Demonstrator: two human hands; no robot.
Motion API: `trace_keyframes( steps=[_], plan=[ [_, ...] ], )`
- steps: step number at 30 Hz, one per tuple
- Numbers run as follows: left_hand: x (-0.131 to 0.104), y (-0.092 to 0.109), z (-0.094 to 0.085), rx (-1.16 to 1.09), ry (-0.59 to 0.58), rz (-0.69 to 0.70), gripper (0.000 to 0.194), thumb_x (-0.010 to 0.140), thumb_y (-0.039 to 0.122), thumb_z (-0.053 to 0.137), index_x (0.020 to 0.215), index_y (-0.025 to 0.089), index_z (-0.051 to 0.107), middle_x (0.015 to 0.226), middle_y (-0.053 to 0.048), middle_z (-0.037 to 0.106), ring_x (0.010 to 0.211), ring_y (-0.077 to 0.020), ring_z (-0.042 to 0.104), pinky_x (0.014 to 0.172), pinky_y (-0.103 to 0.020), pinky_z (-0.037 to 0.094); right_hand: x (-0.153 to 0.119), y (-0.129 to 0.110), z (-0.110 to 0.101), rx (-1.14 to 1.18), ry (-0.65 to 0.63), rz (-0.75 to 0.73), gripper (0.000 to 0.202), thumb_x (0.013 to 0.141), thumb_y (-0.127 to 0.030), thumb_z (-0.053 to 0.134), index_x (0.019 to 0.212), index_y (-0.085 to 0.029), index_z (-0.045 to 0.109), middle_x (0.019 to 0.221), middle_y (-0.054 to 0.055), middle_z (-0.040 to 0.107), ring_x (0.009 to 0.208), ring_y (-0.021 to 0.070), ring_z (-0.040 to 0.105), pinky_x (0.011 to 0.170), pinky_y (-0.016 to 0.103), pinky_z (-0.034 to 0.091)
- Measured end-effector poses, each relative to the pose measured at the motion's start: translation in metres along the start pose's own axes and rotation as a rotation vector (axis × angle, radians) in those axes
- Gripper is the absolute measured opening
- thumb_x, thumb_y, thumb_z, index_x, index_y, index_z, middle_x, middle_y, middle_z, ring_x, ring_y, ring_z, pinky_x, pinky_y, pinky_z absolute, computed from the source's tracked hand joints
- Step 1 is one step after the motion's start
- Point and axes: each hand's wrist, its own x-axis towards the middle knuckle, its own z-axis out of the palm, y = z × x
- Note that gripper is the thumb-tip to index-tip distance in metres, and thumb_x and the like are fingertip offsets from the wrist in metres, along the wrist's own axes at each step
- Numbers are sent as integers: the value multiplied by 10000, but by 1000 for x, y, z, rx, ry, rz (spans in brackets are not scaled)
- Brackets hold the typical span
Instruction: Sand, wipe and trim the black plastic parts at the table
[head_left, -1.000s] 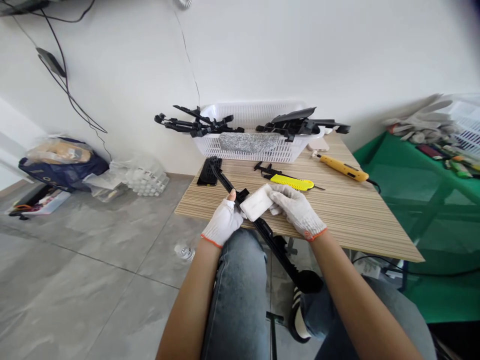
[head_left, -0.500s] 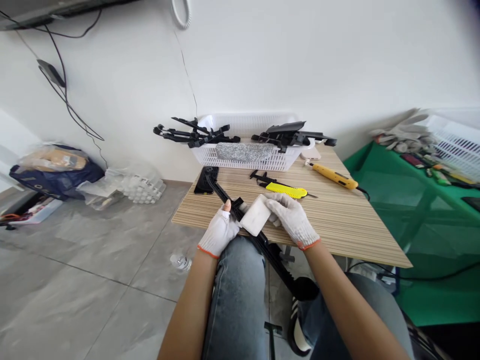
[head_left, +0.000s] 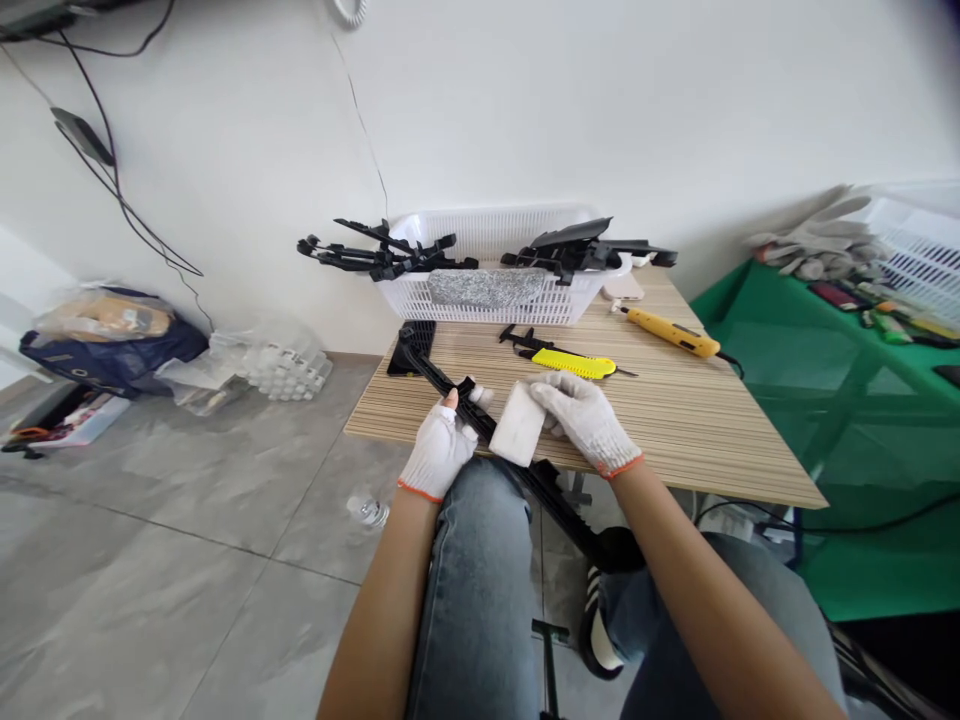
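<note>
Reaching up from the frame's bottom, our left hand [head_left: 441, 447] curls its fingers closed around the long black part [head_left: 556, 504] slanting through centre; our right hand [head_left: 583, 416] pinches a white block [head_left: 518, 425] over it.

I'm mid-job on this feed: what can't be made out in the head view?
In the head view:
Black strip: a stretch is hidden behind the white block.
White block: its underside faces away.
Left hand: some fingers are partly covered by the black strip.
White basket: its floor is hidden by its front wall.
Caliper: its scale is too small to read.
Dark panel: cut off by the top and left edges.
</note>
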Motion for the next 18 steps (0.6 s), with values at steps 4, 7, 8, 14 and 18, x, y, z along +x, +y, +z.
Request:
trace_keyframes(
  steps=[4,7,8,14,18],
  plan=[
    [-8,3,8,-24,44,-3,378,1000,207,477,1356,172,599,1025,-93,795,1136,-228,706,957,-341,567,0,1,-3,12,-24,-6,441,656,-572,700,853,-180,654,602,-25,566,491,95,458,450,232,372],
    [-14,7,12,-50,57,-20,413,994,180,456,1387,164,582,1008,-99,797,1114,-226,716,924,-316,573,-2,1,-8,-4,-90,9,472,644,-566,718,900,-172,672,595,-24,570,492,100,467,445,229,364],
    [-16,9,13,-61,58,-30,426,989,165,449,1396,161,577,990,-98,799,1101,-224,722,916,-308,574,-3,1,-9,6,-51,11,481,650,-576,710,909,-173,672,602,-24,571,492,99,464,442,228,362],
    [-17,13,11,-127,45,-89,512,971,153,419,1478,165,495,1052,-106,792,1114,-227,717,962,-331,560,-5,2,-10,-72,-51,-32,426,673,-569,683,853,-182,683,650,-9,591,545,114,468,497,254,384],
    [-14,14,9,-168,21,-133,556,958,150,420,1513,164,446,1088,-108,785,1113,-218,717,984,-323,551,-4,4,-6,-56,31,-31,420,709,-588,642,834,-188,667,678,2,604,567,128,476,512,270,389]
  ],
)
